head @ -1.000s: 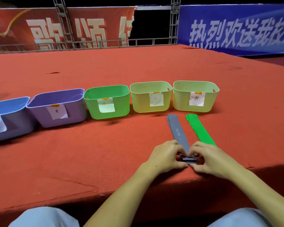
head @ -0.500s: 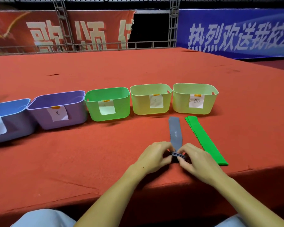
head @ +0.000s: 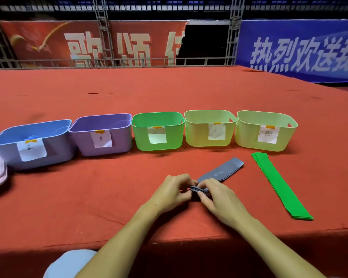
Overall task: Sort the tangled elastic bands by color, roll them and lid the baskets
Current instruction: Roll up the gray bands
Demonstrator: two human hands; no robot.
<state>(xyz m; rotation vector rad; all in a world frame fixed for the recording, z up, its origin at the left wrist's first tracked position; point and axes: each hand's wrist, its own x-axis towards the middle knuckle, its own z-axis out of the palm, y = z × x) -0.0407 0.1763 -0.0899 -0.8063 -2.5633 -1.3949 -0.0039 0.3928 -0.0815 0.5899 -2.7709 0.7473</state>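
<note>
Red cloth covers the worktop [head: 88, 197], where I see five labelled baskets in a row: blue basket [head: 31, 144] with something blue peeking at its rim, purple basket [head: 101, 134], green basket [head: 158, 131], and two pale yellow baskets [head: 210, 128] whose insides I cannot see. Since a second ago the grey elastic band [head: 221, 171] has swung diagonal and shortened. My left hand [head: 174, 192] and right hand [head: 219, 199] pinch its rolled near end, fingers curled. The green elastic band [head: 277, 184] lies flat, well apart.
</note>
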